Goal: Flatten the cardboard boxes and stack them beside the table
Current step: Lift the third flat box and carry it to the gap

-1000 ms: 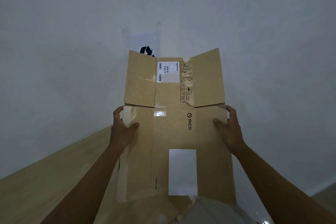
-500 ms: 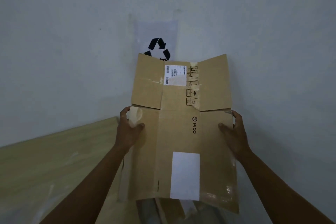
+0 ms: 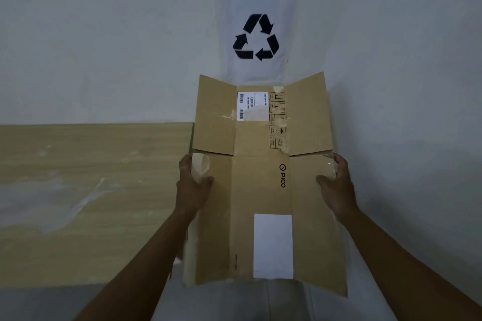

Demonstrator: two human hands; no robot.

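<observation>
A flattened brown cardboard box with a "PICO" print, a barcode label and a white sticker is held out in front of me, to the right of the table's end. My left hand grips its left edge, thumb on the top face. My right hand grips the right edge the same way. The far flaps are spread open and point toward the wall. The box hangs in the air over the grey floor.
A light wooden table with glossy streaks fills the left side, its right end next to the box. A sheet with a black recycling symbol is taped to the grey wall. Grey floor lies to the right and below.
The view has tilted so the table top and the whole recycling symbol now show. The box has stayed in both hands and come lower, closer to the table's right end.
</observation>
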